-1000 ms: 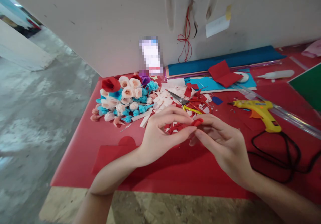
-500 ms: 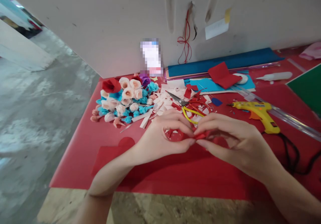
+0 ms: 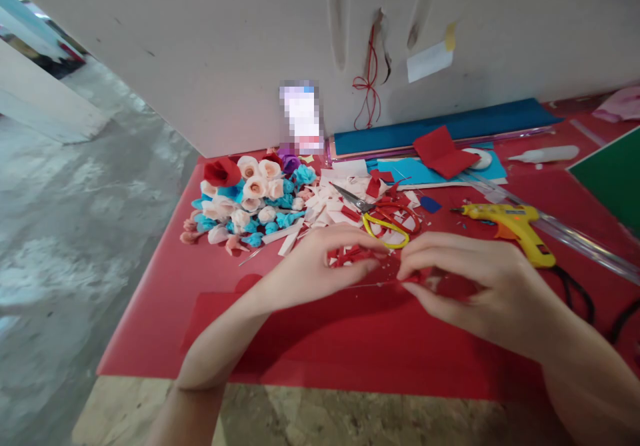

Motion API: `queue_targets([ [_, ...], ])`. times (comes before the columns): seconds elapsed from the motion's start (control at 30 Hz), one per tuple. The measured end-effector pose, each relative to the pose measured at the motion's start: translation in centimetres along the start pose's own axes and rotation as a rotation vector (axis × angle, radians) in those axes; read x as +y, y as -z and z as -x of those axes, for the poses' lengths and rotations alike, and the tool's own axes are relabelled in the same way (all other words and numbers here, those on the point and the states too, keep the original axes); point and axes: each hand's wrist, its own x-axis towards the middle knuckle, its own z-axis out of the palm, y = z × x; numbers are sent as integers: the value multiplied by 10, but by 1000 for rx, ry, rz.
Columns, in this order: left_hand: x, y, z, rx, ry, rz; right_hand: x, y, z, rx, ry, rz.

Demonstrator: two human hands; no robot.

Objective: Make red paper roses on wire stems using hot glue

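Note:
My right hand (image 3: 465,279) pinches a small piece of red crepe paper (image 3: 414,277) between thumb and fingers, much of it hidden by the fingers. My left hand (image 3: 320,266) is just left of it, fingers curled and thumb near the index fingertip; whether anything is held there is hidden. A thin pale line, perhaps wire or a glue strand, runs from below the left thumb to the red piece. Beneath both hands lies a red paper sheet (image 3: 340,339). Scissors (image 3: 385,229) with yellow and red handles rest just beyond them.
Paper flowers (image 3: 250,199) pile up at the left, beside paper scraps (image 3: 330,199). A yellow glue gun (image 3: 515,223) with a black cord lies right. Behind are a phone (image 3: 303,119), folded red paper (image 3: 445,151), a white tube (image 3: 547,154) and a blue roll (image 3: 440,126).
My hands have moved apart: the left slightly left, the right slightly right. The red piece stays in my right hand, and the left fingertips no longer touch it.

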Motion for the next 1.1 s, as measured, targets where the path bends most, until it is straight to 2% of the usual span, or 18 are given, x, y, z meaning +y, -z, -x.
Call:
queue_targets([
  [0.17,-5,8,-1,33,86,233,8,14,-3,68,-143,-189],
  [0.3,-2,7,1,73,38,215,11,16,-2,65,-277,-424],
  [0.4,-1,1,2,87,35,184,8,11,-1,78,-321,-603],
  [0.57,-4,-13,2,133,-2,379,0,-9,-1,179,-470,-927],
  [0.67,-3,-17,3,164,-114,196,-4,-23,1,218,-527,-1031],
  [0.8,1,-18,3,275,-269,20,-7,-33,4,248,-534,-1050],
  [0.9,4,-19,4,327,-286,-20,-8,-36,5,260,-529,-1053],
  [1.1,6,-20,4,333,-304,-61,-8,-39,6,276,-550,-1051],
])
